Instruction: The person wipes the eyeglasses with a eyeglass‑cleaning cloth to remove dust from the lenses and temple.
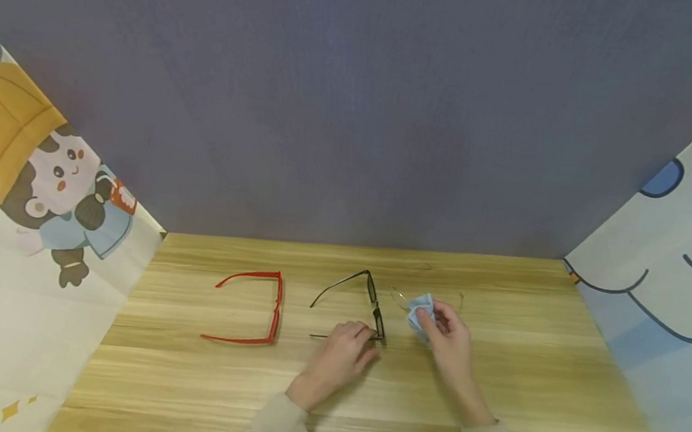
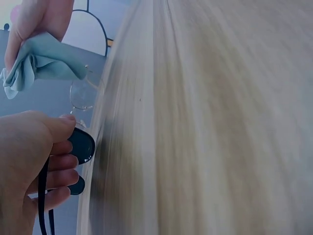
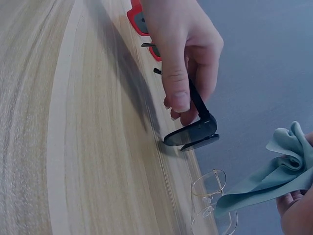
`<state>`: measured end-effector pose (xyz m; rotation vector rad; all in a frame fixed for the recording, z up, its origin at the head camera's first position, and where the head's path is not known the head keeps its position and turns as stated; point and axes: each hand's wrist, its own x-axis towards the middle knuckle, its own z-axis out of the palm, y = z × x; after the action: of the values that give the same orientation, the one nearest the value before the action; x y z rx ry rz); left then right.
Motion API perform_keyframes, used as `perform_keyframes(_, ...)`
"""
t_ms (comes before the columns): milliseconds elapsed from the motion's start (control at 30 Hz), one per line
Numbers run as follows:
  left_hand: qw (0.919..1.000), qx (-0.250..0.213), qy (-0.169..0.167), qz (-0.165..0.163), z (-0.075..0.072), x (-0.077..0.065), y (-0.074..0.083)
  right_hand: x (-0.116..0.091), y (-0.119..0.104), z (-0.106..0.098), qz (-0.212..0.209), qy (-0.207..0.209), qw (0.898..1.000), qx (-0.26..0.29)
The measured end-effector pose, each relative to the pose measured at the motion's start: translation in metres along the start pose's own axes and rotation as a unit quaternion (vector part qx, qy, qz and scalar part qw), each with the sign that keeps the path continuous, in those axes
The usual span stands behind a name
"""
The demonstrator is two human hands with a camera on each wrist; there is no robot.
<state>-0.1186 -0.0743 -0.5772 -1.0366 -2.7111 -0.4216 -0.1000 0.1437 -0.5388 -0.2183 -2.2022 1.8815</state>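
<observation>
Head view shows black glasses (image 1: 379,321) near the middle of the counter (image 1: 522,400), their arms pointing toward nine o'clock. From about seven o'clock of the lenses, the left hand (image 1: 339,354) has its grip pinched on the nearer arm, thumb against fingers. Red glasses (image 1: 277,307) lie well apart at nine o'clock of the black pair, arms also toward nine. At three o'clock, the right hand (image 1: 451,339) pinches a crumpled light-blue cloth (image 1: 421,312) in its grip. Wire-framed glasses (image 3: 208,184) are partly hidden by that cloth; whether the two touch cannot be told.
</observation>
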Motion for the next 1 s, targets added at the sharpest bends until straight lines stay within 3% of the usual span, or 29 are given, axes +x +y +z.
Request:
perform_keyframes(267, 0.9995, -0.012, 0.027, -0.008, 0.000, 0.004, 0.006, 0.000, -0.001, -0.001, 0.004, -0.002, 1.000, -0.010)
perform_keyframes(667, 0.9932, -0.028, 0.112, -0.016, 0.008, 0.013, 0.012, -0.003, -0.002, -0.002, 0.005, -0.002, 1.000, -0.007)
perform_keyframes(1000, 0.9929, -0.012, 0.113, -0.036, 0.009, 0.014, 0.015, -0.002, 0.000, -0.002, -0.002, 0.003, 1.000, -0.007)
